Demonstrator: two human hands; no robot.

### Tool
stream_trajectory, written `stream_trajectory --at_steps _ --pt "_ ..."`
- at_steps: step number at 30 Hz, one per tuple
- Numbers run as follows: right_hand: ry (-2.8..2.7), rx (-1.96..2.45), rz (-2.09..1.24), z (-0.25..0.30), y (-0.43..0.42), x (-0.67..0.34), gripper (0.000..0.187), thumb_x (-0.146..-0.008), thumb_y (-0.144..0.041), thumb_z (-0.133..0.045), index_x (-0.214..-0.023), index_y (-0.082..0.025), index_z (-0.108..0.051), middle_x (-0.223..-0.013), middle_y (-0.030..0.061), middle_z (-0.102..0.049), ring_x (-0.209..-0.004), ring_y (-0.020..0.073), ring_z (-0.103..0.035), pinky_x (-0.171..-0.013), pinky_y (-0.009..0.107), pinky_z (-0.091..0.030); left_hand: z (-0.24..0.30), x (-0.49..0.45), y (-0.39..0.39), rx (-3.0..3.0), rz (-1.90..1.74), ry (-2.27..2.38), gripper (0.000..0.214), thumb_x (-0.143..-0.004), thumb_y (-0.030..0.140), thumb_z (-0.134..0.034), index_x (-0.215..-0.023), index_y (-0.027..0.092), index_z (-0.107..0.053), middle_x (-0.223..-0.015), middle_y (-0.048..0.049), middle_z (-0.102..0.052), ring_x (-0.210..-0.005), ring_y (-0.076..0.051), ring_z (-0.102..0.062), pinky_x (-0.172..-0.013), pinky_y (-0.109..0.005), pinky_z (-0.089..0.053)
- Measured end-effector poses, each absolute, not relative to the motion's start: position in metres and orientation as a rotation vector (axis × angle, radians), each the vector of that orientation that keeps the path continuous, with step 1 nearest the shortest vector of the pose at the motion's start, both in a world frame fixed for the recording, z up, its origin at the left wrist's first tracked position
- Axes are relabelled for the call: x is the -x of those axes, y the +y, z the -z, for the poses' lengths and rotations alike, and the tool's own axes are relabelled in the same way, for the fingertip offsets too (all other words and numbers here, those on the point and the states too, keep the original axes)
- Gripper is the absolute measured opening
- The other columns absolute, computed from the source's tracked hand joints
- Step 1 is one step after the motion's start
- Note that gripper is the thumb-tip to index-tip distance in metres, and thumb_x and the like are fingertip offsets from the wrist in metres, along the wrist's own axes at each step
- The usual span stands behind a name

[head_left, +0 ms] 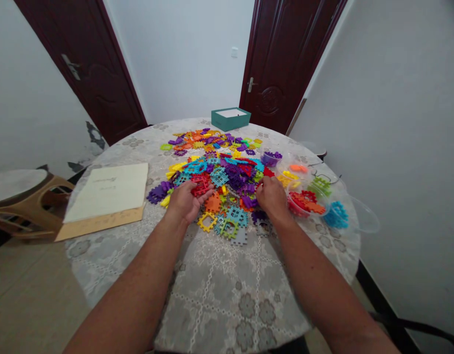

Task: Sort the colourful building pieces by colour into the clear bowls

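Note:
A heap of flat plastic interlocking tiles (227,172) in many colours covers the middle of a round table (212,290). My left hand (186,199) rests at the near left of the heap, fingers curled round red tiles (201,185). My right hand (271,196) lies knuckles up at the near right of the heap, fingers bent down into the tiles; what it grips is hidden. Yellow, blue and grey tiles (230,223) lie between my two hands.
Clear tubs (308,196) at the right hold sorted tiles: purple, orange, yellow, green, red, blue. A teal box (230,118) stands at the far edge. White paper on a brown envelope (106,194) lies left. A wooden stool (23,196) stands left of the table, two dark doors behind.

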State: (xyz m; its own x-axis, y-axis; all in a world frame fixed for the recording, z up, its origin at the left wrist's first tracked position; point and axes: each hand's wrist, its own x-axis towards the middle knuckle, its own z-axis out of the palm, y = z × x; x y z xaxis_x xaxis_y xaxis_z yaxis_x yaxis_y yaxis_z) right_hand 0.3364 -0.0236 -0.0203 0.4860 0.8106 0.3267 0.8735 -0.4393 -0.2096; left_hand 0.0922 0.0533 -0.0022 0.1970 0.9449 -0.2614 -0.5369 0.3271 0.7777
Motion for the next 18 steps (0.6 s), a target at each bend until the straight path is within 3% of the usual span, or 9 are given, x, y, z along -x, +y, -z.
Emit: stream_trajectory --at_steps 9,13,18 --pt "-1.656 1.703 0.31 0.005 -0.036 -0.28 0.024 -0.108 -0.023 -0.047 -0.121 -0.024 -0.067 -0.119 0.0083 -0.066 -0.107 0.0193 -0.063 -0.089 0.027 -0.051 0.002 -0.095 0.044 -0.765 -0.928 0.812 0.016 -0.084 0.005 -0.058 -0.096 0.014 -0.063 -0.101 -0.0147 -0.077 -0.088 -0.026 -0.079 -0.075 -0.043 -0.069" --pt "-1.877 1.605 0.367 0.017 -0.036 -0.26 0.017 -0.107 -0.025 -0.052 -0.11 -0.025 -0.069 -0.109 0.0055 -0.067 -0.096 0.0168 -0.064 -0.08 0.024 -0.051 -0.001 -0.102 0.033 -0.778 -0.892 0.753 0.015 -0.085 0.006 -0.059 -0.096 0.015 -0.065 -0.102 -0.0103 -0.076 -0.087 -0.021 -0.077 -0.076 -0.04 -0.068" --pt "-2.031 1.551 0.4 0.027 -0.033 -0.247 0.012 -0.106 -0.03 -0.057 -0.105 -0.024 -0.067 -0.106 0.004 -0.068 -0.093 0.0178 -0.064 -0.074 0.026 -0.052 0.0 -0.106 0.029 -0.703 -0.9 0.686 0.012 -0.087 0.008 -0.057 -0.091 0.016 -0.064 -0.086 -0.0052 -0.073 -0.076 -0.016 -0.071 -0.071 -0.03 -0.065"
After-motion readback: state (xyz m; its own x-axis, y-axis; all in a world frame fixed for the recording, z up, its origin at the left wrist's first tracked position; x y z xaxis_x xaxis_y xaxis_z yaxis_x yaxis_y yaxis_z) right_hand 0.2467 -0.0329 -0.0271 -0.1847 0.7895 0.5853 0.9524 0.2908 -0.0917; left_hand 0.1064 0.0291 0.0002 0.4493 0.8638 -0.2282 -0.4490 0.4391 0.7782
